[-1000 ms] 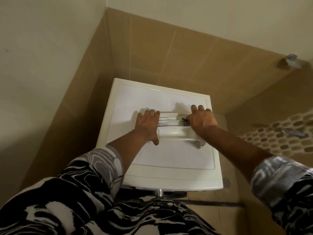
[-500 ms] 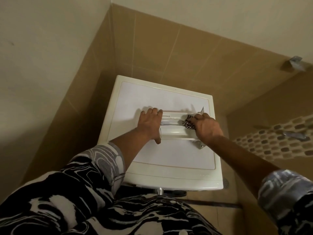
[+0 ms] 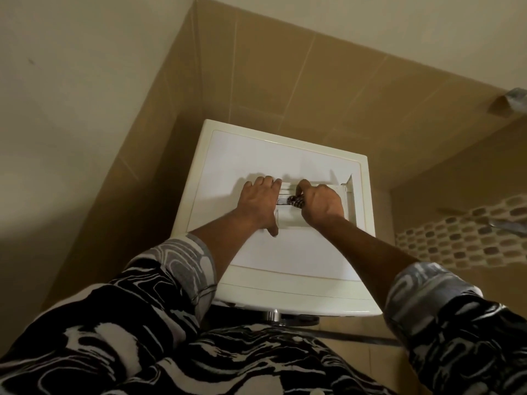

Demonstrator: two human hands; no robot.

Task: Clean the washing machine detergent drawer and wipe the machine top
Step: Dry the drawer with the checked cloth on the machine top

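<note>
Head view, looking down at the white washing machine top, which stood in a corner of tan wall tiles and served as the desk. The detergent drawer lay out of its slot, crosswise near the middle of that top, with its open compartments facing up. The left grip lay over the drawer's left end with the fingers nearly straight and the thumb on the near side, pressing it down rather than clasping it. The right grip was curled round a small dark checked cloth, though it may have been a scrub pad, and held it against an inner compartment just beside the left fingers. The step in hand appeared to be the scrubbing of the drawer; the top itself looked not yet wiped. The drawer was probably light, hollow and stiff, with thin partitions that could crack under hard twisting, and it would likely slide on the smooth panel if wet or soapy. The outer walls or the front panel seemed the soundest places to hold it, and the cloth, being soft, could be bunched into the corners.
</note>
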